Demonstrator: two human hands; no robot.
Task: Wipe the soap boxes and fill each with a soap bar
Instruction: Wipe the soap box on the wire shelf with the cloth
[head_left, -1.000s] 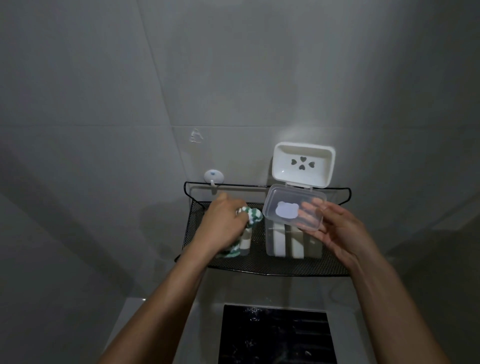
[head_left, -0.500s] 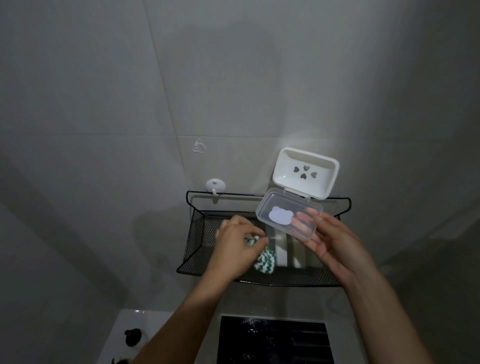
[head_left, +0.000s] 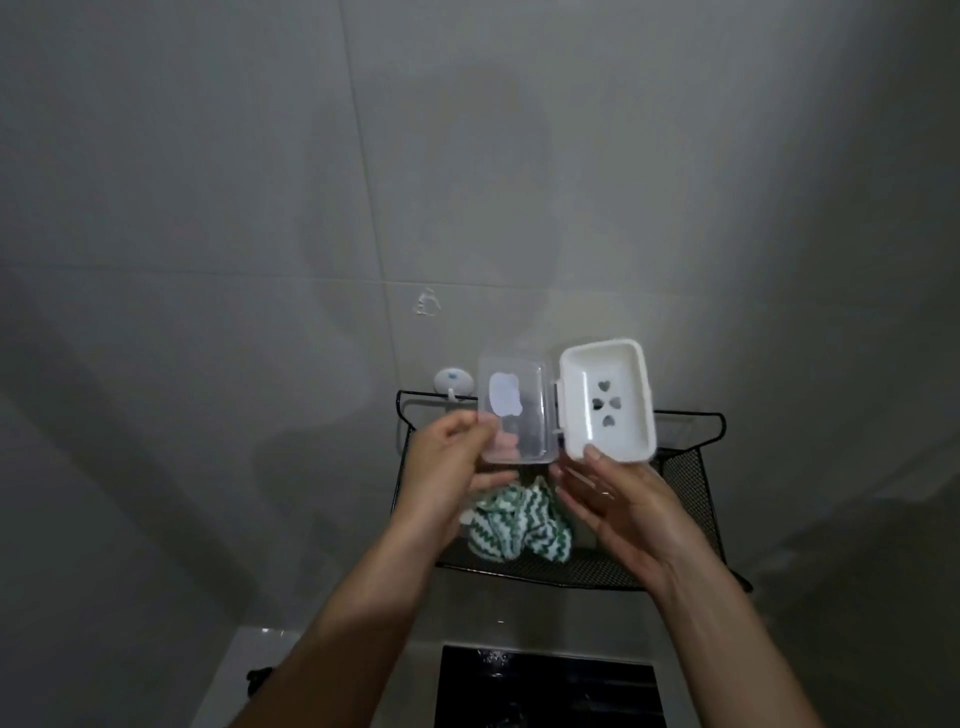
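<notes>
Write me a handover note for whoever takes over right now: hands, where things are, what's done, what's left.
Left hand grips the clear lid of the open soap box; right hand steadies the white tray half with its thumb on the lower edge. Box is held up in front of the black wire shelf. Green-and-white cloth lies on the shelf, in neither hand. No soap bar in the tray. Left: wipe this box if not yet wiped, fill it.
</notes>
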